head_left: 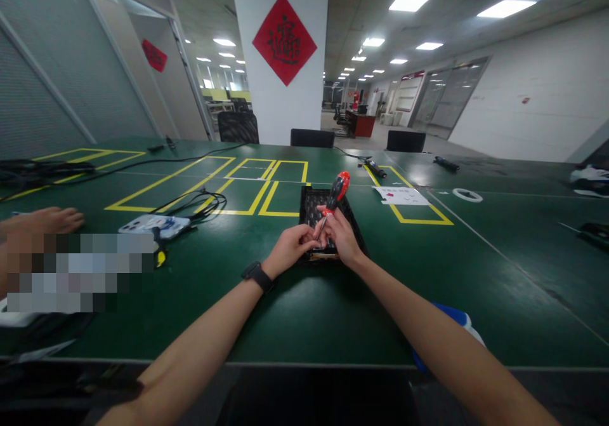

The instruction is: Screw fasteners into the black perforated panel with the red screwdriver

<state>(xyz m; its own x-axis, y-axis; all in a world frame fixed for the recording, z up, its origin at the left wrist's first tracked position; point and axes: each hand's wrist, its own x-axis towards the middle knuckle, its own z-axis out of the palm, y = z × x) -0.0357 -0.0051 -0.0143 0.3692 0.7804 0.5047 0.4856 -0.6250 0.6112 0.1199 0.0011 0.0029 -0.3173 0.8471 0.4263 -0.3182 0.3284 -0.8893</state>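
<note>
My right hand [340,235] is closed around a screwdriver with a red and black handle [337,192], tip pointing down. My left hand [291,247] is pinched next to the screwdriver's tip, fingers together on something too small to make out. A black watch [257,275] sits on my left wrist. Both hands hover over the near end of a black tray [311,209] lying on the green table [428,273].
A phone [155,225] and black cables [195,200] lie to the left. Another person's hand [45,219] rests at the far left. A paper sheet [400,195] and a tape ring [467,194] lie to the right. Yellow tape boxes mark the table. Chairs stand behind it.
</note>
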